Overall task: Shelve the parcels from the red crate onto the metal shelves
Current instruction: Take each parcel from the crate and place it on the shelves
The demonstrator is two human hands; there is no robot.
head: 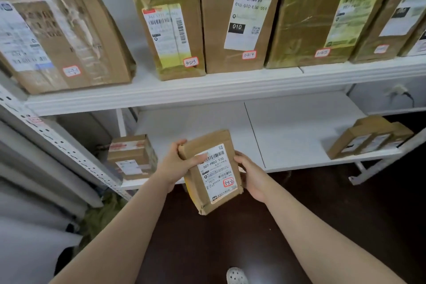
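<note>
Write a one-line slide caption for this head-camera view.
The left hand and right hand hold a labelled brown parcel before the lower metal shelf, under a row of cardboard boxes.

dark brown floor (322,214), white perforated shoe (236,275) on it, olive green cloth (101,217) low left, wall socket (400,90)

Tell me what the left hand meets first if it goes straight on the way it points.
The left hand grips the parcel, so that comes first; beyond it the line likely reaches the bare lower shelf, though depth is unclear.
</note>
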